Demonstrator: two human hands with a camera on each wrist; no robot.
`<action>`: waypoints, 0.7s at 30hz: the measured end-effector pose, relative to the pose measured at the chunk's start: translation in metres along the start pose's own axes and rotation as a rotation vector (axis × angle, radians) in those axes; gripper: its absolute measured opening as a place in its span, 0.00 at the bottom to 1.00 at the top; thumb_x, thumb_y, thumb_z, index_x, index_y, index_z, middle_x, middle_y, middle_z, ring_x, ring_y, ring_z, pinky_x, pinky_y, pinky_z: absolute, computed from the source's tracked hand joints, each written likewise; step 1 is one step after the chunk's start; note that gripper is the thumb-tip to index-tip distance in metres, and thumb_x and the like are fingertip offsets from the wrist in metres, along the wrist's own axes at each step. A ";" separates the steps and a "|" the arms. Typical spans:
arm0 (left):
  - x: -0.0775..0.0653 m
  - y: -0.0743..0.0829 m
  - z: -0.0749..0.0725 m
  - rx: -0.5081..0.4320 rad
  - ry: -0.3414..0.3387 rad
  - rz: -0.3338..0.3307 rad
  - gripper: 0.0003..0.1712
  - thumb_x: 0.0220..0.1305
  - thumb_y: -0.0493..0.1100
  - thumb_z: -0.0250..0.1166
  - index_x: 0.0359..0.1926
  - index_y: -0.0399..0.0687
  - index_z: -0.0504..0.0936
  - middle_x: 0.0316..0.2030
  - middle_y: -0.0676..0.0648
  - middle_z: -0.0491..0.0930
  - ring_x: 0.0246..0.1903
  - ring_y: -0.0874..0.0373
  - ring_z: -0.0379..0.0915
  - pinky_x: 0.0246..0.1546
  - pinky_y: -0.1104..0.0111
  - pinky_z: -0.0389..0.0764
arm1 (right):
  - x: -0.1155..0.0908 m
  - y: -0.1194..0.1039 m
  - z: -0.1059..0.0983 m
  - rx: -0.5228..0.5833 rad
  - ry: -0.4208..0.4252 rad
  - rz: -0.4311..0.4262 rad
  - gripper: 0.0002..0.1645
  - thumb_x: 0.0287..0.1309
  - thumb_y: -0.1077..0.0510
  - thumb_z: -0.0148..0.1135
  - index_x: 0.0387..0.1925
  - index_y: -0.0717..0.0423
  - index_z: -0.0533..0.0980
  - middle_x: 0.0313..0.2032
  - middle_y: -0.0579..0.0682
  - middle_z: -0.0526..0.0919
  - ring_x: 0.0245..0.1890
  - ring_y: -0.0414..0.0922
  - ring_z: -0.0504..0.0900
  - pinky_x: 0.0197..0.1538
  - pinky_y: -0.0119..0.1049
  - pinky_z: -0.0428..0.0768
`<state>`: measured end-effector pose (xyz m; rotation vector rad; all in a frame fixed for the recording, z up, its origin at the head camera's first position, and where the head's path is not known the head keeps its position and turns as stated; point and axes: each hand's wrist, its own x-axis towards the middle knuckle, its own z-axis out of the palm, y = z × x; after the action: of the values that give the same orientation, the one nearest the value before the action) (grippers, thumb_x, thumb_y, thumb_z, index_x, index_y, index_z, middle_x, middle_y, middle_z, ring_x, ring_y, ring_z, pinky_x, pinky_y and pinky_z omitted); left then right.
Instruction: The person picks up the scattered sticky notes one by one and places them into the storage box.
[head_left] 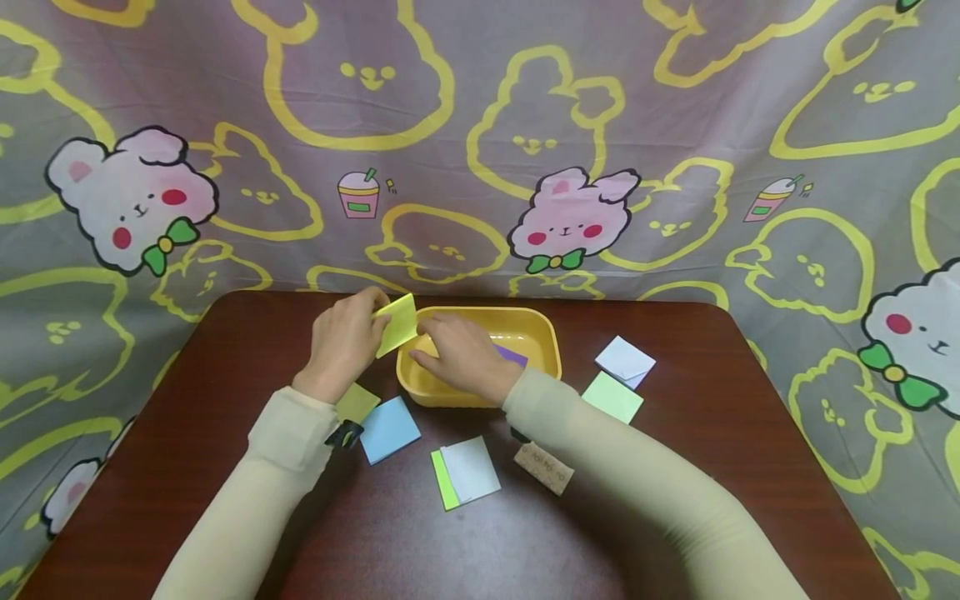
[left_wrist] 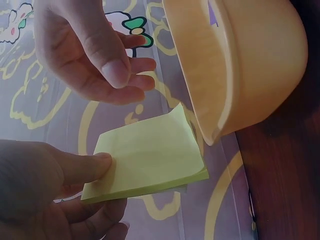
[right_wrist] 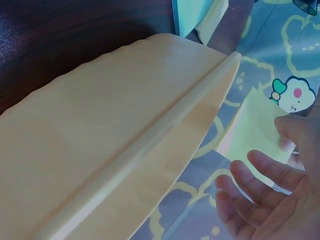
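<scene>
A pad of yellow sticky notes (head_left: 397,325) is pinched between the thumb and fingers of my left hand (head_left: 345,340), beside the left end of a yellow plastic basin (head_left: 553,337). In the left wrist view the pad (left_wrist: 150,150) is tilted, with one corner of its top sheet curling up. My right hand (head_left: 468,357) hovers over the basin with relaxed fingers and holds nothing; its fingertips (left_wrist: 117,72) are near the pad. Inside the basin lies a purple piece (head_left: 512,356), partly hidden by the right forearm.
Left of centre on the brown table (head_left: 225,467) are an olive-yellow pad (head_left: 357,403) and a blue pad (head_left: 390,429). Nearer lie a pale grey pad (head_left: 472,469) over a green one and a patterned brown pad (head_left: 543,467). Light green (head_left: 613,397) and white (head_left: 625,361) pads lie right.
</scene>
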<state>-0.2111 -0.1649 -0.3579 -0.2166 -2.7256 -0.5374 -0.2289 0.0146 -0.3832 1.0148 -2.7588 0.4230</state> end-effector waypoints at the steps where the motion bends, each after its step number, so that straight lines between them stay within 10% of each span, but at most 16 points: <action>1: 0.000 0.001 0.000 -0.004 0.001 0.001 0.12 0.61 0.44 0.62 0.44 0.43 0.79 0.33 0.41 0.82 0.21 0.50 0.74 0.19 0.56 0.71 | 0.000 0.000 0.000 0.000 0.003 -0.002 0.23 0.59 0.41 0.55 0.45 0.54 0.78 0.36 0.45 0.79 0.33 0.40 0.75 0.33 0.36 0.75; 21: 0.004 0.015 0.000 -0.031 0.000 -0.005 0.13 0.61 0.44 0.62 0.45 0.45 0.79 0.35 0.42 0.83 0.24 0.48 0.75 0.22 0.55 0.73 | -0.002 0.007 0.000 0.009 -0.005 0.025 0.24 0.58 0.42 0.57 0.46 0.54 0.79 0.38 0.47 0.81 0.35 0.41 0.77 0.35 0.36 0.76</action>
<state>-0.2112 -0.1506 -0.3514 -0.2171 -2.7200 -0.5816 -0.2320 0.0203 -0.3854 0.9855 -2.7794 0.4369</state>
